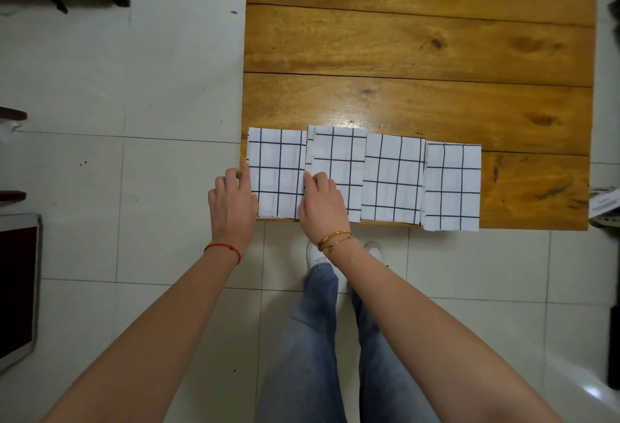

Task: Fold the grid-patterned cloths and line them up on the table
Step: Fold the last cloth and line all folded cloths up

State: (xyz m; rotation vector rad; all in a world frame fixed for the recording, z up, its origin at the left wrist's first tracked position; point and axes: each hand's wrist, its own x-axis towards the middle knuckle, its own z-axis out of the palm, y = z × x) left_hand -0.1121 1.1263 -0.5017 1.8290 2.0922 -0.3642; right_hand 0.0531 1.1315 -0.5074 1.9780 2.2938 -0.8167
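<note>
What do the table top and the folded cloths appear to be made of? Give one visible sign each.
Table top: seemingly varnished wood; plank seams, knots and a glossy light patch show.
Folded cloths: probably thin woven fabric, matte white with dark grid lines; the edges show soft folded layers.

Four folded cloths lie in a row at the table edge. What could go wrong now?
The rightmost cloth overhangs the near edge of the table and may slip off. The left hand and right hand, nudging the leftmost cloth at the corner, could push it off or disturb the second cloth.
</note>
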